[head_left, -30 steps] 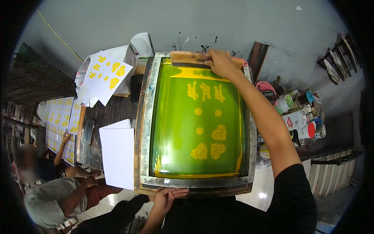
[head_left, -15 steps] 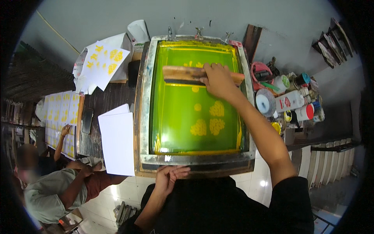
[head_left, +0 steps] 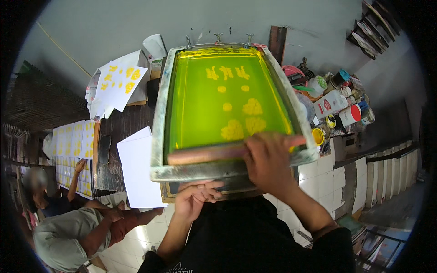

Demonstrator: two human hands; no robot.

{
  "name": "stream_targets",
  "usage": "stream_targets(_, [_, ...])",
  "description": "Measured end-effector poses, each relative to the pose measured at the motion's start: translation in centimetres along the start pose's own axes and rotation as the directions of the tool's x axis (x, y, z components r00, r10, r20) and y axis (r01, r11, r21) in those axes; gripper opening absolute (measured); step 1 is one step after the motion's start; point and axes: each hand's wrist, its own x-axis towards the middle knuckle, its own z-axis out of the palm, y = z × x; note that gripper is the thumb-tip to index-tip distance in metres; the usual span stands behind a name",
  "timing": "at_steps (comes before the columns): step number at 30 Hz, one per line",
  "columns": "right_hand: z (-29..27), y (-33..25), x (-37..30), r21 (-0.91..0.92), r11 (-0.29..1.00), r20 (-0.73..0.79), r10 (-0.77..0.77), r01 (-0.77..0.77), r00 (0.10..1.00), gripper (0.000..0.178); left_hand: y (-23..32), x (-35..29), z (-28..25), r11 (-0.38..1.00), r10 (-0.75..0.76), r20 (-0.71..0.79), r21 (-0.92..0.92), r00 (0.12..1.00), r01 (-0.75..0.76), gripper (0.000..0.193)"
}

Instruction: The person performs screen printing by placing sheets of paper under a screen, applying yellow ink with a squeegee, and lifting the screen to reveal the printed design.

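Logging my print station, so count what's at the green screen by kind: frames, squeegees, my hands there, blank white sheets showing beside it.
Screen frame: 1
Wooden squeegee: 1
Hands, left hand and right hand: 2
Blank white sheet: 1
Total: 5

— What is concealed near the frame's lower centre?
— The squeegee's (head_left: 227,152) right part is covered by the right hand (head_left: 268,164); what lies under the screen frame (head_left: 159,132) cannot be seen.
— And at the right?
— The paint containers (head_left: 339,102) are too small for details to be told.
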Motion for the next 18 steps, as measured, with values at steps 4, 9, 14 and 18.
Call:
stream_targets(4, [-5.5, 1.6, 8.4, -0.050, 0.997, -0.266, -0.067, 0.056, 0.962, 0.032, 4.8, 3.7, 3.0, 0.902, 0.287, 0.296, 0.238, 0.911, -0.361, 0.032])
stream_targets(9, [-10.4, 2.9, 19.3, -0.275, 0.962, -0.383, -0.113, 0.004, 0.917, 0.030, 5.6, 14.1, 0.7, -0.504, 0.524, 0.182, 0.854, 0.832, 0.130, 0.083])
stream_targets(14, [-14.2, 2.5, 23.1, 0.018, 0.989, -0.223, 0.150, -0.149, 0.963, 0.035, 5.5, 12.2, -6.1, -0.345, 0.535, -0.052, 0.898, 0.843, 0.274, 0.120])
stream_targets(18, [-13.6, 3.2, 26.7, -0.022, 0.987, -0.302, 0.147, -0.162, 0.942, 0.039, 10.0, 6.7, -11.5, 0.097, 0.339, -0.369, 0.929, 0.865, 0.358, 0.080])
